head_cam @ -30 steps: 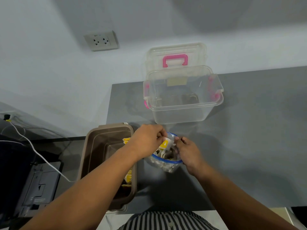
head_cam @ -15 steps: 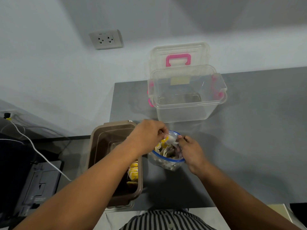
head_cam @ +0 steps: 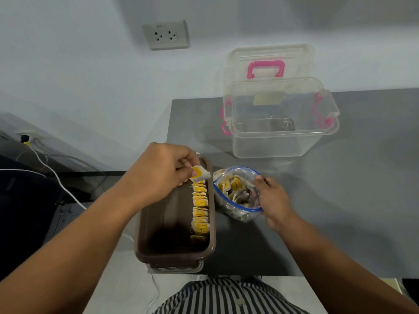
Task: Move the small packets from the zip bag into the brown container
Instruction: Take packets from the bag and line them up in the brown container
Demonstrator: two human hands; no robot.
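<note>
Probably an office: grey desk [head_cam: 362, 200], wall socket [head_cam: 165, 35], trailing cables [head_cam: 52, 171].

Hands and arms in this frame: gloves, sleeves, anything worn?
Left hand and right hand are bare: no gloves, and no rings or watch visible. The forearms are bare, with no sleeves in view. A black-and-white striped shirt shows at the bottom edge.

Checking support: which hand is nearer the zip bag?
Right. The right hand grips the zip bag at its rim; the left hand pinches a packet over the brown container, clear of the bag.
</note>
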